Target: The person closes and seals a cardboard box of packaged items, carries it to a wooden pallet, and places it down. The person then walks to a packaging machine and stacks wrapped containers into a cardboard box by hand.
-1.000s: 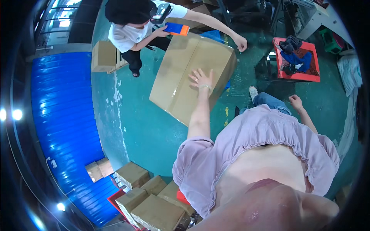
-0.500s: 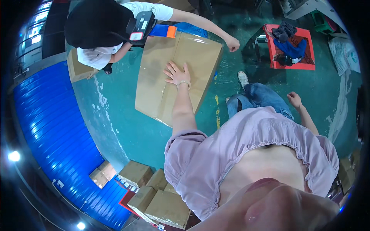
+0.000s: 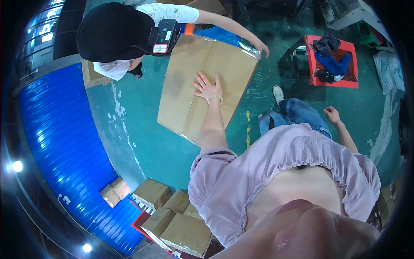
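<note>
My left hand lies flat on top of a large brown cardboard box, its fingers spread over the panel near the lengthwise seam. It holds nothing. My right hand hangs beside my right hip, away from the box, with the fingers curled in and nothing visible in them. Across the box bends a co-worker in a black cap. That person's hand is at the far right corner, where clear shiny tape runs along the edge. A blue-and-orange tool, perhaps a tape dispenser, shows partly behind the co-worker's head gear.
At the right stands a red-framed stand with dark and blue cloths on it. Stacked cartons are at the lower left, near a blue ribbed wall. White sacks lie at the far right.
The co-worker's hand has opened from a fist and reached the box's far right corner, where tape now shows. The view has shifted slightly. My left hand stays flat on the box.
</note>
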The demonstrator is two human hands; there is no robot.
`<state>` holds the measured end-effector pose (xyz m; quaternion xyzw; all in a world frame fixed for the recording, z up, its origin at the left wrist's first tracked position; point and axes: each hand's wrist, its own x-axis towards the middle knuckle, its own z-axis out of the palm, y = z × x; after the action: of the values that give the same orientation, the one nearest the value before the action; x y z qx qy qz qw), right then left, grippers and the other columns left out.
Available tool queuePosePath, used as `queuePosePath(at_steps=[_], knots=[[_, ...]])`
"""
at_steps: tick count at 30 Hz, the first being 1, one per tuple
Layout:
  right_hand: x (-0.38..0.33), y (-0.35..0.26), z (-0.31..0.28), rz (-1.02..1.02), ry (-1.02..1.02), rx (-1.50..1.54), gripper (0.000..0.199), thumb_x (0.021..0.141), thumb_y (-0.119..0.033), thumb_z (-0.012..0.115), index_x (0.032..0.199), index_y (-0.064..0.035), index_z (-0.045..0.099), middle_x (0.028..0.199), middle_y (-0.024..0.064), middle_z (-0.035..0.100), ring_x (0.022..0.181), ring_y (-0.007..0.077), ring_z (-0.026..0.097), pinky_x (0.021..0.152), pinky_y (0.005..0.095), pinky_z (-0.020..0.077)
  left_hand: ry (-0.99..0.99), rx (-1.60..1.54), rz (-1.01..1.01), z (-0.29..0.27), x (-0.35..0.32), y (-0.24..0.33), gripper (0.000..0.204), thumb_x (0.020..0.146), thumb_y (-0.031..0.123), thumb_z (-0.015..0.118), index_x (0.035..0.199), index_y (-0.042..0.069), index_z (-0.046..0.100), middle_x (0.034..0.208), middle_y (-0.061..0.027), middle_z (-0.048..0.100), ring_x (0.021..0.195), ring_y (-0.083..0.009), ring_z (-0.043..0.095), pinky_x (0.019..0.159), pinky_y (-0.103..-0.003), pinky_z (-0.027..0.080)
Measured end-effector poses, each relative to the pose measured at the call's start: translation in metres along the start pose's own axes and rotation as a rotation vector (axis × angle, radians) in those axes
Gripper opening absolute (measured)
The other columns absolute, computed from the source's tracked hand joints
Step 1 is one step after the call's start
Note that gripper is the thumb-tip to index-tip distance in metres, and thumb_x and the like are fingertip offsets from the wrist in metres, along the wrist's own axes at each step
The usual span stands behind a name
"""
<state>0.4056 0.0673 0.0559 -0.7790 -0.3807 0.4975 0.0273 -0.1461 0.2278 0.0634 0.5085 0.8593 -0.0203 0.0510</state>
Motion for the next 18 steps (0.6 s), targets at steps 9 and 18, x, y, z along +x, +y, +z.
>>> queuePosePath(at_steps=[9,18], knots=[[0.007,-0.012,0.005,0.026,-0.028,-0.019,0.027,0.080,-0.023,0.059,0.097,-0.0012,0.058,0.082,0.0091,0.061,0.069,0.0154,0.056,0.062,0.0289,0.0464,0.003,-0.006,-0.004,-0.001,-0.001,0.000,0.077,0.082,0.061,0.034,0.142,0.018,0.009,0.148,-0.0022,0.005,0.135,-0.0323,0.001,0.099,-0.064,0.006],[0.012,-0.050,-0.001,-0.037,-0.031,-0.105,0.030,0.080,-0.025,0.058,0.098,-0.0019,0.059,0.091,0.0137,0.063,0.087,0.0247,0.060,0.077,0.0327,0.0455,-0.005,-0.011,-0.005,-0.004,-0.002,0.001,0.078,0.082,0.061,0.035,0.142,0.018,0.008,0.148,-0.0015,0.004,0.135,-0.0326,0.003,0.099,-0.064,0.007]])
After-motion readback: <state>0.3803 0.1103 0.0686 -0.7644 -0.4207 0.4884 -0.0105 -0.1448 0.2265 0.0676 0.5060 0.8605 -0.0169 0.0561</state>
